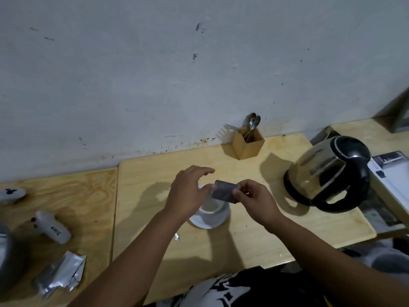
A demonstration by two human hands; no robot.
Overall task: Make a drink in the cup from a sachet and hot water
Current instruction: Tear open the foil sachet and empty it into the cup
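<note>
A small dark grey sachet point(224, 191) hangs tilted over the white cup point(213, 214), which stands on a white saucer point(200, 223) in the middle of the wooden table. My right hand point(254, 201) pinches the sachet's right end. My left hand point(188, 191) hovers at the sachet's left end, fingers spread, the thumb close to or touching it. Both hands hide part of the cup. A steel kettle point(327, 173) with a black lid and handle stands to the right.
A wooden holder point(247, 145) with spoons and a fork stands at the wall. Silver foil packets point(59, 273) and two white controllers point(53, 228) lie on the left table. A torn scrap point(176, 237) lies near my left forearm. A box point(391, 176) sits at the right edge.
</note>
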